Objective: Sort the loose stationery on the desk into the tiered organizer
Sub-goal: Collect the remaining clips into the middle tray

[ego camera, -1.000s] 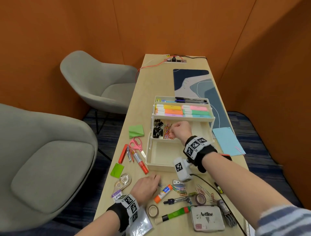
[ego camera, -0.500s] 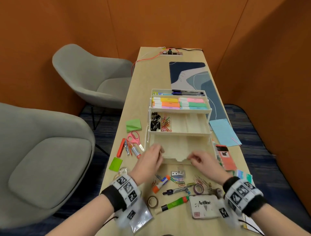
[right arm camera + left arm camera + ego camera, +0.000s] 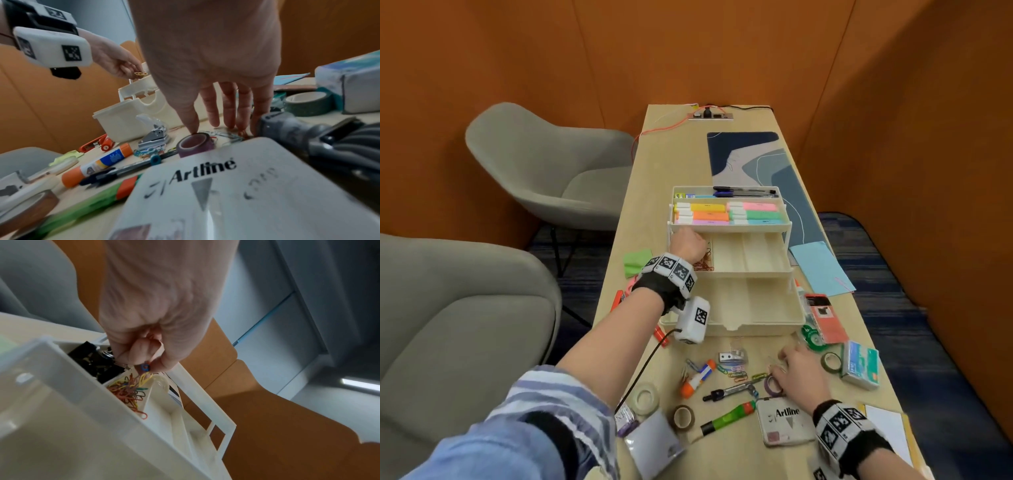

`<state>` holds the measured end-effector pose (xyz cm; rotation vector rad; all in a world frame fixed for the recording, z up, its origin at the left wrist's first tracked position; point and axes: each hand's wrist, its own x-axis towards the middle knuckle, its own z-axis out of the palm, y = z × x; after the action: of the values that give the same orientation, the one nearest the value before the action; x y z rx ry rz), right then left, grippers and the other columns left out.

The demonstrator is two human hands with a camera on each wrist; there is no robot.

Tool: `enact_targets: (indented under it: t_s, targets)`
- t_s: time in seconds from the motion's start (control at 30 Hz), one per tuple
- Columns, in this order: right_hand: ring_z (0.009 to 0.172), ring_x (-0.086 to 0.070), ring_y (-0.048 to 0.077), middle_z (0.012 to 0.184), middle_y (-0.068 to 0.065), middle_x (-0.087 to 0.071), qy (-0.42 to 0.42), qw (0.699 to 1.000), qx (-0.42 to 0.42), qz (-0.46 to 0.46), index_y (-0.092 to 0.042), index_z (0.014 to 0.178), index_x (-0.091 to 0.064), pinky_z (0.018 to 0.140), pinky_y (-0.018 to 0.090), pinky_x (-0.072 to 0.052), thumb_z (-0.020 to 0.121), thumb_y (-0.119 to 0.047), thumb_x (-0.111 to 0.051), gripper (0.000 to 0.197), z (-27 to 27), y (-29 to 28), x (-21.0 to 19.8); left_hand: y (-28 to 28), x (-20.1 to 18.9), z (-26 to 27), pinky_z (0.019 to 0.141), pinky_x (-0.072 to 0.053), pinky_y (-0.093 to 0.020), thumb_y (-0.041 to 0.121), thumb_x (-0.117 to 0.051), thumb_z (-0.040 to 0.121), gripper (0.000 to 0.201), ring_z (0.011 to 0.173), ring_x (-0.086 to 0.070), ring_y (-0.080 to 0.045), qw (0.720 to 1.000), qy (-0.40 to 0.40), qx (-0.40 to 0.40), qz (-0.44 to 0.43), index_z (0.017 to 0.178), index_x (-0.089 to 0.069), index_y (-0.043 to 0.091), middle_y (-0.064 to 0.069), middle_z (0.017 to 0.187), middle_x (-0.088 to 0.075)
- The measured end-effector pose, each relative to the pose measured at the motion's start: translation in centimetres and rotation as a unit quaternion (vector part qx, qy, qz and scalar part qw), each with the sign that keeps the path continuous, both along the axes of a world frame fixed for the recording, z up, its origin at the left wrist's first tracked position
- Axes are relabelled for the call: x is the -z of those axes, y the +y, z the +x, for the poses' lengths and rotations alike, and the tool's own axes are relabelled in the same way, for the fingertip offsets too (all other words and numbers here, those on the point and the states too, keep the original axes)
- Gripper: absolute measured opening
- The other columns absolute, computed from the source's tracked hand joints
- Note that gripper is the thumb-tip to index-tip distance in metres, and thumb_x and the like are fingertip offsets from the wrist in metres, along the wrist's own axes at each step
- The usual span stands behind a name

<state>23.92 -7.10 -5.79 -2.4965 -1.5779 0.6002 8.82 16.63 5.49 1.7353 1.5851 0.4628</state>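
Over the organizer's [image 3: 729, 270] middle tier the left hand [image 3: 156, 308] pinches paper clips [image 3: 145, 369], the right hand [image 3: 803, 373] splays on more, much unsorted.

I count six highlighters [image 3: 726, 214] in the organizer's [image 3: 729, 325] top tier, five tape rolls [image 3: 830, 362] on the desk, two chairs [image 3: 544, 164].

Striped blue sleeves [image 3: 558, 404], marker-tagged black wristbands [image 3: 671, 270]
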Motion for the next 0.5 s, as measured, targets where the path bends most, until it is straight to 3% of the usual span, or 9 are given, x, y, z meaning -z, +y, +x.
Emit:
enact_targets:
  t_s: [0.07, 0.13, 0.33, 0.4, 0.5]
  targets:
    - [0.086, -0.052, 0.015, 0.108, 0.004, -0.057, 0.007, 1.000, 0.009, -0.005, -0.014, 0.103, -0.060, 0.074, 0.023, -0.041, 0.086, -0.031, -0.062, 0.024, -0.1, 0.4, 0.0, 0.2, 0.2, 0.1, 0.077, -0.053, -0.037, 0.001, -0.044, 0.088, 0.020, 0.092, -0.064, -0.035, 1.000, 0.001, -0.005, -0.013, 0.087, -0.063, -0.008, -0.024, 0.093, -0.065]
    - [0.085, -0.054, 0.016, 0.105, 0.003, -0.057, 0.015, 1.000, 0.023, -0.013, -0.016, 0.099, -0.058, 0.073, 0.024, -0.043, 0.084, -0.030, -0.064, 0.022, 0.0, 0.9, 0.0, 0.4, 0.5, 0.3, 0.080, -0.052, -0.036, 0.002, -0.046, 0.089, 0.021, 0.098, -0.063, -0.034, 1.000, -0.007, -0.009, -0.026, 0.098, -0.062, -0.009, -0.025, 0.104, -0.064]
    - [0.085, -0.054, 0.019, 0.100, 0.003, -0.056, 0.015, 0.998, 0.029, -0.051, -0.020, 0.085, -0.045, 0.069, 0.025, -0.041, 0.081, -0.021, -0.065, 0.020, 0.2, 2.1, 0.3, 0.6, 0.3, 0.2, 0.086, -0.056, -0.041, 0.007, -0.037, 0.095, 0.030, 0.090, -0.065, -0.031, 0.992, -0.091, -0.031, -0.083, 0.118, -0.055, -0.001, -0.018, 0.100, -0.062]
    - [0.087, -0.055, 0.020, 0.100, 0.005, -0.058, 0.010, 0.998, 0.026, -0.065, -0.019, 0.084, -0.045, 0.070, 0.027, -0.042, 0.082, -0.014, -0.060, 0.016, 0.2, 2.4, 0.4, 0.5, 0.3, 0.1, 0.088, -0.055, -0.042, 0.008, -0.035, 0.097, 0.029, 0.096, -0.066, -0.032, 0.987, -0.117, -0.040, -0.101, 0.117, -0.054, 0.003, -0.017, 0.099, -0.061]
    - [0.089, -0.059, 0.023, 0.098, 0.008, -0.063, 0.013, 0.997, 0.012, -0.078, -0.017, 0.082, -0.048, 0.073, 0.030, -0.047, 0.083, -0.004, -0.050, 0.013, 0.3, 2.7, 0.7, 0.9, 0.5, -0.1, 0.088, -0.055, -0.044, 0.010, -0.035, 0.095, 0.020, 0.098, -0.066, -0.033, 0.987, -0.124, -0.051, -0.093, 0.099, -0.055, 0.006, -0.019, 0.102, -0.064]
